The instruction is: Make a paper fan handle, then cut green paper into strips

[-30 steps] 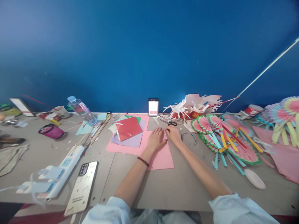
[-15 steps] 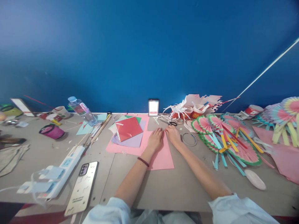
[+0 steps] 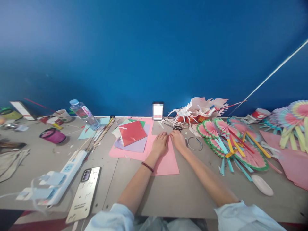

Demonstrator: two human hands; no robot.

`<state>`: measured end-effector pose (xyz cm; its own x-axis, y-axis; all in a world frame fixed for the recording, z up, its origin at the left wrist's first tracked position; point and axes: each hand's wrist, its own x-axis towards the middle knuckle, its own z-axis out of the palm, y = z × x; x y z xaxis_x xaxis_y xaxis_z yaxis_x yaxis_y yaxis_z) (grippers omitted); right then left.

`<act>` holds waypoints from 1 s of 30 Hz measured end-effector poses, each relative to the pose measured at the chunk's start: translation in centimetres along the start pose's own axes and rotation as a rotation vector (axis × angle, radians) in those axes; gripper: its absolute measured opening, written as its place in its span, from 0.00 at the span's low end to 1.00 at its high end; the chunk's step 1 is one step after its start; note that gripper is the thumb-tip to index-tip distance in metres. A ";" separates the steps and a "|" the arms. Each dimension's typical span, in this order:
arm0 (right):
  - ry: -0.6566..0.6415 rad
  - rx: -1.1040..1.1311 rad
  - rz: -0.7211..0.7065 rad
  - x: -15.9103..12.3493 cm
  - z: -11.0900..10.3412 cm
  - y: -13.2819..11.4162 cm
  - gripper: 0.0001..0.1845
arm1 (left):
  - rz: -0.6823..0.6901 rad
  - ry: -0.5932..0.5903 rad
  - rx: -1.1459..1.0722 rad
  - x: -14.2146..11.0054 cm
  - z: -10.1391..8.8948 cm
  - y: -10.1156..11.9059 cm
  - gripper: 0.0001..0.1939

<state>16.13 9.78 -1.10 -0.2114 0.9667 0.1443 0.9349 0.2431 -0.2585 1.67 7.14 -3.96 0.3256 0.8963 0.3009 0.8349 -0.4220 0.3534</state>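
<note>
The pink paper lay mid-counter, between front and back edges, the left hand flattened on it, grasping nothing. The right hand curled at its far right corner — pinching or not, I couldn't tell. Toward the back edge, a bottle's pink label bore lettering — too small to read surely.

The paper sheet is showing plain pink. The square paper packet is gleaming red, and the underlying sheet is showing lilac. The pleated paper fan is displaying pink with a green border. The smartphone is showing a silvery back with black squiggles, the wall is spreading deep blue, and the tabletop is looking grey.
</note>
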 end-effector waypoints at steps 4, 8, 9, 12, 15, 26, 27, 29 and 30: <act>-0.002 0.008 -0.002 -0.3 0.0 -0.1 0.15 | -0.001 0.012 -0.009 0.0 0.1 0.0 0.21; -0.001 0.025 -0.005 -0.6 0.1 0.0 0.16 | 0.004 0.022 -0.018 0.0 0.0 0.0 0.20; -0.001 0.031 -0.005 -0.6 0.1 0.0 0.16 | 0.004 0.023 -0.017 0.0 0.0 0.0 0.20; 0.003 0.057 0.007 -0.6 0.2 0.2 0.15 | 0.000 0.016 -0.011 -0.1 -0.1 0.0 0.21; 0.003 0.093 0.031 -0.2 0.1 0.6 0.14 | -0.009 0.003 -0.002 -0.1 -0.1 0.1 0.21; -0.008 0.130 0.073 0.9 -0.6 0.9 0.12 | 0.000 -0.043 0.008 -0.1 -0.2 0.2 0.25; -0.006 0.118 0.075 0.8 -0.6 0.7 0.13 | 0.002 -0.043 0.008 -0.1 -0.2 0.2 0.25; -0.004 0.093 0.071 0.6 -0.6 0.4 0.13 | 0.005 -0.050 0.014 -0.1 -0.2 0.1 0.26; -0.004 0.080 0.064 0.5 -0.6 0.3 0.13 | 0.004 -0.055 0.019 -0.1 -0.2 0.1 0.26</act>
<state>16.43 10.30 -0.53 -0.1538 0.9806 0.1211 0.9207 0.1868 -0.3427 1.67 6.94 -3.81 0.3527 0.9008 0.2534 0.8415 -0.4238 0.3350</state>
